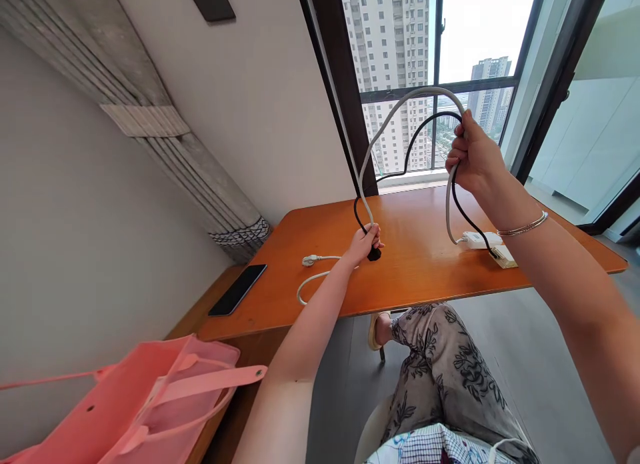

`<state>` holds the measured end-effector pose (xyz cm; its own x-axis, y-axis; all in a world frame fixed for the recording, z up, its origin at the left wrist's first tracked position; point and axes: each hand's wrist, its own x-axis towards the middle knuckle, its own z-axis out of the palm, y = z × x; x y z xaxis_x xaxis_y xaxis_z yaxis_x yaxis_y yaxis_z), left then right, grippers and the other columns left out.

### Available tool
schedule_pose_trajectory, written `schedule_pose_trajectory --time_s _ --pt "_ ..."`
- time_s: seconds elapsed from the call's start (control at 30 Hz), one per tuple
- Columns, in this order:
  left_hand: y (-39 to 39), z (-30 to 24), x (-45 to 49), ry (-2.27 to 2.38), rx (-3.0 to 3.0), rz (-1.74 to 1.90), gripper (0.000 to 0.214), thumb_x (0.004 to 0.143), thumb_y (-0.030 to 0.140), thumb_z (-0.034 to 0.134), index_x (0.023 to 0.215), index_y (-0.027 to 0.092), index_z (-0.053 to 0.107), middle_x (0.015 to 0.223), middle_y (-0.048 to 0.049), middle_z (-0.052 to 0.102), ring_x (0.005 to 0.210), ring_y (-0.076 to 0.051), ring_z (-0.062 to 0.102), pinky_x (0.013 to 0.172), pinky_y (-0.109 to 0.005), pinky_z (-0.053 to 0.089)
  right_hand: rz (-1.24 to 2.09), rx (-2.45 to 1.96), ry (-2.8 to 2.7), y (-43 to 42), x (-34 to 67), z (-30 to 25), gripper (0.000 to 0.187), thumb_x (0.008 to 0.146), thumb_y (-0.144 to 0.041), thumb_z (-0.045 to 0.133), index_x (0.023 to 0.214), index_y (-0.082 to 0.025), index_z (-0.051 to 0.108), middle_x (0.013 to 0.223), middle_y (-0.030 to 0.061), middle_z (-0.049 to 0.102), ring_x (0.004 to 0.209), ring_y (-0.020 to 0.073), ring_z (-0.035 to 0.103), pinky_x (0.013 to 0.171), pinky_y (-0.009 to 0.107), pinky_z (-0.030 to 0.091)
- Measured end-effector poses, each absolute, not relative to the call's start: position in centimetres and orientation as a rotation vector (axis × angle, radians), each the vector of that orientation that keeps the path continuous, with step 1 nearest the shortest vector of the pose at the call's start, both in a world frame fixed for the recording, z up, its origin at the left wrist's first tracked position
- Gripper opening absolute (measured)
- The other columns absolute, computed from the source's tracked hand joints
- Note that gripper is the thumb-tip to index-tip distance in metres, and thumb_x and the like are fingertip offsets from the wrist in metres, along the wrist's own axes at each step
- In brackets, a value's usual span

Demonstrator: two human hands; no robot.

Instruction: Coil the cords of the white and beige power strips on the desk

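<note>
My left hand [364, 241] rests low on the orange table [410, 277], closed round a white cable [395, 111] and a black cable [425, 125], with a black plug [373, 254] just under its fingers. My right hand [473, 156] is raised above the table and grips both cables higher up, so they arch between the two hands. From the right hand the cables drop to a white power strip [483, 239] and a small beige adapter [504, 256]. The white cable's loose end with its plug [310, 260] lies left of my left hand.
A black phone [237, 289] lies on the table's left end. A pink tote bag [135, 401] sits in the near left corner. A window with a dark frame [345, 91] stands behind the table. My patterned trouser legs [445, 371] are below the table edge.
</note>
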<state>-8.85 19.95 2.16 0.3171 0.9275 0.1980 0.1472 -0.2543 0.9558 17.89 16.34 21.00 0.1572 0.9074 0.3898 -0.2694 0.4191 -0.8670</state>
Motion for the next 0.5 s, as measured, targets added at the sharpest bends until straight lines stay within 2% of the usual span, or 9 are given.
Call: schedule_pose_trajectory --time_s 0.13,0.2,0.3,0.37,0.5 --pt "18.5 2.4 -4.9 0.827 1.593 1.047 0.053 0.080 0.075 0.054 0.082 0.023 0.045 0.058 0.0098 0.030 0.046 -0.007 0.032 0.058 -0.026 0.048 0.953 -0.665 -1.085 16.9 16.4 21.2 0.056 0.074 -0.075 0.066 0.067 -0.026 0.040 0.051 -0.0090 0.023 0.044 0.0095 0.023 0.041 0.026 0.026" --pt "17.9 2.4 -3.0 0.753 1.592 1.069 0.056 0.073 0.074 0.064 0.089 0.023 0.046 0.066 0.0084 0.040 0.048 -0.006 0.033 0.054 -0.025 0.044 0.960 -0.631 -1.067 16.8 15.6 21.5 0.056 0.075 -0.075 0.066 0.067 -0.026 0.040 0.051 -0.0091 0.025 0.043 0.0088 0.024 0.041 0.025 0.026" --pt "17.1 2.4 -0.5 0.665 1.671 1.138 0.066 0.061 0.062 0.081 0.104 0.023 0.050 0.092 0.0013 0.059 0.053 -0.005 0.038 0.053 -0.024 0.038 0.958 -0.619 -1.059 16.4 14.3 21.8 0.056 0.075 -0.075 0.065 0.069 -0.025 0.040 0.051 -0.0092 0.026 0.044 0.0086 0.025 0.040 0.025 0.027" --pt "16.5 2.4 0.9 0.646 1.730 1.156 0.072 0.059 0.052 0.086 0.115 0.023 0.051 0.104 -0.0025 0.062 0.057 -0.005 0.039 0.055 -0.025 0.038 0.947 -0.625 -1.054 16.0 13.4 21.9 0.055 0.077 -0.075 0.063 0.070 -0.025 0.040 0.052 -0.0091 0.026 0.044 0.0085 0.025 0.041 0.025 0.028" --pt "15.3 1.5 3.5 0.748 1.799 1.114 0.076 0.058 0.042 0.089 0.123 0.022 0.054 0.092 0.0004 0.063 0.061 -0.008 0.042 0.059 -0.026 0.038 0.930 -0.599 -1.040 16.0 11.9 21.9 0.053 0.080 -0.074 0.060 0.073 -0.025 0.043 0.053 -0.0091 0.025 0.044 0.0081 0.026 0.041 0.024 0.027"
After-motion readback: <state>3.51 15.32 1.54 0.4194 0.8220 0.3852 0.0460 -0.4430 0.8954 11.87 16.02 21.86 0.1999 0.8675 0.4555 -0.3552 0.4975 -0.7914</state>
